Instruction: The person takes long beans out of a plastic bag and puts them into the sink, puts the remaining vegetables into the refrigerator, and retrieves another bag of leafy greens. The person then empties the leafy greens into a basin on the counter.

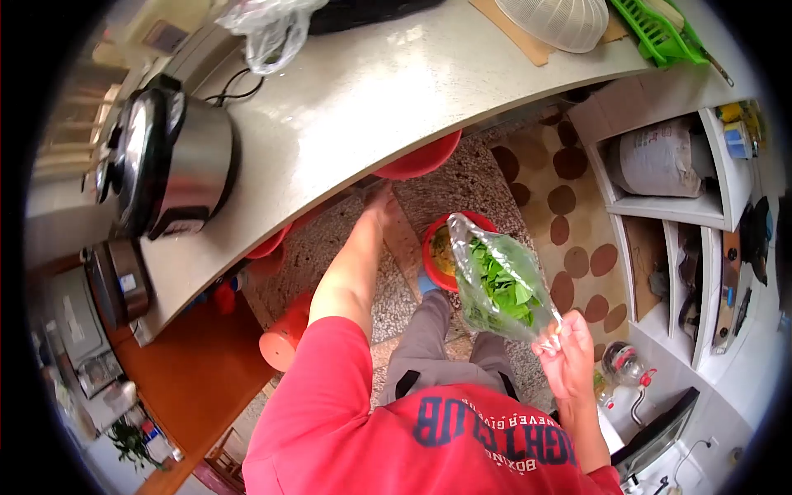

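My right hand (568, 355) grips the gathered neck of a clear plastic bag (503, 285) with its fingers closed. Green leafy vegetables (499, 280) fill the bag, which hangs over a red basin (429, 268) on the floor. Something yellowish lies in that basin, partly covered by the bag. My left arm stretches forward, and my left hand (379, 202) is at the counter's underside edge, close to another red basin (422, 157). Its fingers are too hidden and indistinct to show whether they hold anything.
A pale countertop (363, 99) curves across the front, bearing a pressure cooker (177, 161), a plastic bag (276, 29), a white mesh cover (561, 21) and a green rack (660, 33). An orange-red round object (285, 334) stands on the floor at left. White shelves (668, 206) line the right side.
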A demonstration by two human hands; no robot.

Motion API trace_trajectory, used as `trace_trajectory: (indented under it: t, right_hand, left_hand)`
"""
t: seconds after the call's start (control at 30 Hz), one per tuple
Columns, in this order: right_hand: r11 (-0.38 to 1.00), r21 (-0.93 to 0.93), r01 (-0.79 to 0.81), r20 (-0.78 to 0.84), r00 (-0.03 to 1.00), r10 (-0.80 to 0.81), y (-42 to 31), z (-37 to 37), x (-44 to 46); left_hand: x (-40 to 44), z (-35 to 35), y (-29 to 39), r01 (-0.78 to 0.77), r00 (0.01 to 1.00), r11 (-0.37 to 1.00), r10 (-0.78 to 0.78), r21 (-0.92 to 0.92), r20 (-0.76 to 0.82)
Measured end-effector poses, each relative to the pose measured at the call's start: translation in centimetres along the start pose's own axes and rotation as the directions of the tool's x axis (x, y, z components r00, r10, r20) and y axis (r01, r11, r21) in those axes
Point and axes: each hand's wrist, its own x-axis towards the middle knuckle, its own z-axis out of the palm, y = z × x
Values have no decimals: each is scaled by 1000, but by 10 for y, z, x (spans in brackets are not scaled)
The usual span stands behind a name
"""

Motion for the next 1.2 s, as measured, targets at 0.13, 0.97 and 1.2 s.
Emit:
trace_trajectory:
  t: [0.13, 0.97, 1.2]
  right_hand:
    - [1000, -7, 18, -27, 999, -18, 5, 1, 10]
    - [907, -117, 404, 279, 890, -360, -145, 11, -114]
    - [873, -80, 481, 336, 838, -430, -198, 4, -152]
  left_hand:
    - [100, 2, -7, 74, 993, 982, -58, -175, 98]
    - [-292, -62, -115, -120, 953, 982, 154, -143, 261]
    - [-356, -51, -108, -220, 883, 958, 276, -185, 379]
